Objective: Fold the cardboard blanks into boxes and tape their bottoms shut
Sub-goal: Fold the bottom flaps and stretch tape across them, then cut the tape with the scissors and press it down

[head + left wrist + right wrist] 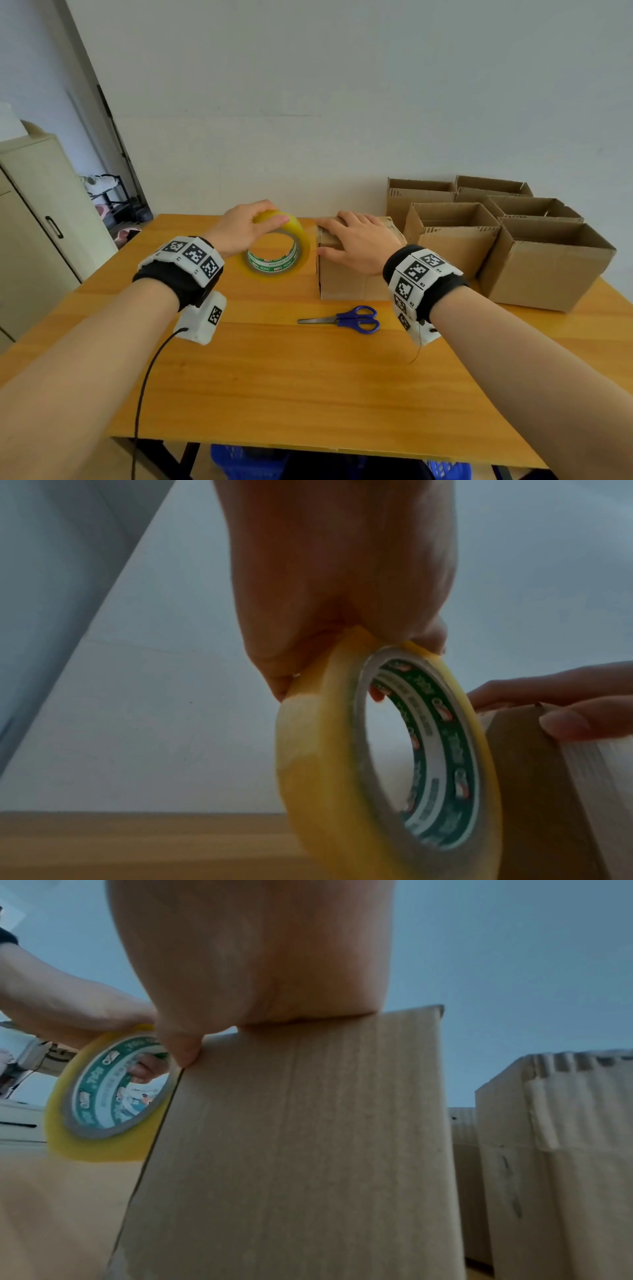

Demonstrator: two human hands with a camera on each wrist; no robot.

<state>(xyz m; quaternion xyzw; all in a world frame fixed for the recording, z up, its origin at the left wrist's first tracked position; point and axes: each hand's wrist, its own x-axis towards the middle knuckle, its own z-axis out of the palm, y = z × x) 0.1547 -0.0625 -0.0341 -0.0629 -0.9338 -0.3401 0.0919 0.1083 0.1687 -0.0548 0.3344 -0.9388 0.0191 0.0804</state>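
Gripping the tape roll [278, 246] from above, the left hand [239, 228] has its fingers curled over the rim, and a fingertip shows through the hole in the left wrist view. That roll is yellowish with a green and white core; it stands on edge, and whether its bottom touches the table [308, 383] cannot be told. It sits just left of the closed box [346, 281], close against that box's left edge. On top of the box lies the right hand [359, 241], fingers spread flat and pressing down, thumb [183, 1047] at the near left corner. Just in front of the box, blue-handled scissors [346, 320] lie flat on the table. To the box's right stand five open boxes [452, 233], grouped close together.
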